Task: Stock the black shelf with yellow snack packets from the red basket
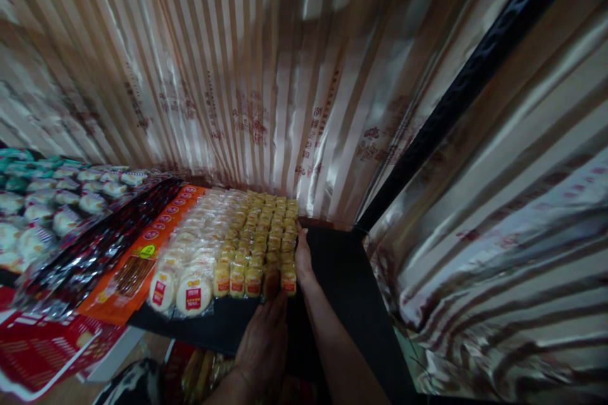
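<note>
Rows of small yellow wrapped snack packets point(256, 234) stand close together on a black shelf point(342, 291). My left hand point(266, 335) is at their front edge, with its dim fingers stretched up against a front packet near the right end. Along the right side of the rows lies my right hand point(303, 256), its fingers extended and touching the outermost packets. To the left of the yellow packets are rows of round white crackers in clear wrappers point(194, 294), with red labels on the front ones.
An orange snack bag point(128, 275), dark red shiny packs point(109, 234) and white-and-green wrapped packets point(66, 193) fill the left. Red baskets point(42, 342) sit below. A black post point(441, 114) rises at right, before striped draped sheeting point(266, 76).
</note>
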Available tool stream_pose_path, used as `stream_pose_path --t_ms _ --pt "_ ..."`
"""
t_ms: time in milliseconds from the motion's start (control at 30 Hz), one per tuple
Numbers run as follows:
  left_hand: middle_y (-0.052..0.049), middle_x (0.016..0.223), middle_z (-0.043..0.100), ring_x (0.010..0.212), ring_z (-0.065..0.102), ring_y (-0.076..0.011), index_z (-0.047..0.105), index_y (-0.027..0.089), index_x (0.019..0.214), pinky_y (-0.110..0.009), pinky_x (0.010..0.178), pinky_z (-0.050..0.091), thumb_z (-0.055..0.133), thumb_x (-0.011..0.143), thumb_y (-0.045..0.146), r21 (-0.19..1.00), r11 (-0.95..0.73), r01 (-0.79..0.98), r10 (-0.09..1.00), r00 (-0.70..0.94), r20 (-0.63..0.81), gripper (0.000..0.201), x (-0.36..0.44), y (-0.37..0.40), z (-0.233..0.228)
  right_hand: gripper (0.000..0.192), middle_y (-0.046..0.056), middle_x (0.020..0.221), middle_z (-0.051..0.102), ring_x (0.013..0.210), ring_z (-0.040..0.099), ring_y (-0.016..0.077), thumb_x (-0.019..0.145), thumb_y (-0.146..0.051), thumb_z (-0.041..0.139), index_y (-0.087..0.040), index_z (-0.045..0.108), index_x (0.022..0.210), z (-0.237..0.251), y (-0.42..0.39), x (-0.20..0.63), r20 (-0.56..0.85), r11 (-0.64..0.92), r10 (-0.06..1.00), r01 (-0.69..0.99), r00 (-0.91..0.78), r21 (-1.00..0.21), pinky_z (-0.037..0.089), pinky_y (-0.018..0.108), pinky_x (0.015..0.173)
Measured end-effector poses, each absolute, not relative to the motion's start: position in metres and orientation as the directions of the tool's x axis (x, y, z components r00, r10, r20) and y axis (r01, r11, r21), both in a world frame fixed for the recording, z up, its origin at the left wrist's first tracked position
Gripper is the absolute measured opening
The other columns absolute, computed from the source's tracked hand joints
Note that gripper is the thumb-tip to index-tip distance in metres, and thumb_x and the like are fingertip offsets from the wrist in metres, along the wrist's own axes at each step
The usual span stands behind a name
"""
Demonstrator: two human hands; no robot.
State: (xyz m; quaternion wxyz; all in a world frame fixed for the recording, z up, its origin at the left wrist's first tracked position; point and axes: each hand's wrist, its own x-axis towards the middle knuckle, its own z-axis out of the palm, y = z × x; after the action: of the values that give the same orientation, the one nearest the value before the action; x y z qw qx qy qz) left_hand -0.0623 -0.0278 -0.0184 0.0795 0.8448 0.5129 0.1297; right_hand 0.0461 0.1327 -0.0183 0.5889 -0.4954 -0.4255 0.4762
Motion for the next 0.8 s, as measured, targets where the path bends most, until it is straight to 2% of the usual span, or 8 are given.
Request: stream_pose_path --t_ms 133,300,433,533,633,800 --pt "-0.010 0.136 0.044 0.119 0.045 -0.0224 0.042 0.011 0.131 -0.036 0.097 0.038 0.034 0.083 0.012 0.251 -0.466 0.848 0.885 0.450 0.122 0.048 -0.063 -0.027 -0.019 0.068 0.001 0.128 0.054 0.120 0.047 0.0177 0.082 -0.067 0.021 -0.025 0.044 0.130 -0.014 0.129 0.049 -0.008 0.034 0.981 -0.215 0.193 -0.976 0.038 0.033 0.099" --pt "-0.010 0.137 0.042 0.123 0.041 -0.0224 0.044 0.013 0.129 -0.035 0.097 0.036 0.036 0.085 0.017 0.217 -0.485 0.847 0.874 0.460 0.157 0.045 -0.063 -0.028 -0.026 0.071 0.004 0.140 0.038 0.129 0.034 0.0190 0.081 -0.066 0.024 -0.019 0.041 0.132 -0.013 0.096 0.058 -0.081 0.009 0.946 -0.274 0.314 -0.962 0.025 0.036 0.107" --pt "-0.011 0.138 0.041 0.126 0.036 -0.0231 0.045 0.013 0.128 -0.036 0.098 0.034 0.036 0.086 0.020 0.157 -0.510 0.846 0.858 0.487 0.162 0.043 -0.063 -0.029 -0.028 0.069 0.003 0.142 0.036 0.131 0.031 0.0182 0.081 -0.065 0.026 -0.020 0.039 0.133 -0.015 0.065 0.050 -0.044 0.018 0.954 -0.203 0.296 -0.979 0.022 0.035 0.109" --pt "-0.010 0.141 0.037 0.127 0.034 -0.0222 0.040 0.015 0.132 -0.035 0.097 0.034 0.035 0.088 0.022 0.125 -0.514 0.848 0.852 0.488 0.188 0.045 -0.063 -0.029 -0.026 0.069 0.004 0.140 0.039 0.129 0.034 0.0180 0.082 -0.065 0.023 -0.022 0.036 0.135 -0.018 0.058 0.039 -0.024 0.008 0.960 -0.112 0.279 -0.994 0.023 0.035 0.108" --pt "-0.008 0.142 0.036 0.124 0.038 -0.0221 0.037 0.018 0.134 -0.034 0.096 0.035 0.036 0.088 0.022 0.145 -0.498 0.855 0.860 0.466 0.206 0.047 -0.063 -0.029 -0.024 0.069 0.005 0.139 0.041 0.127 0.036 0.0183 0.083 -0.063 0.019 -0.022 0.034 0.136 -0.021 0.063 0.031 0.012 0.027 0.949 -0.042 0.316 -0.999 0.026 0.036 0.107" --pt "-0.008 0.138 0.041 0.118 0.043 -0.0226 0.039 0.018 0.132 -0.036 0.094 0.036 0.037 0.087 0.022 0.168 -0.481 0.860 0.873 0.454 0.177 0.046 -0.064 -0.030 -0.020 0.066 0.007 0.133 0.048 0.125 0.039 0.0181 0.086 -0.059 0.016 -0.020 0.038 0.133 -0.026 0.070 0.028 0.104 0.077 0.917 0.084 0.385 -0.993 0.026 0.036 0.105"
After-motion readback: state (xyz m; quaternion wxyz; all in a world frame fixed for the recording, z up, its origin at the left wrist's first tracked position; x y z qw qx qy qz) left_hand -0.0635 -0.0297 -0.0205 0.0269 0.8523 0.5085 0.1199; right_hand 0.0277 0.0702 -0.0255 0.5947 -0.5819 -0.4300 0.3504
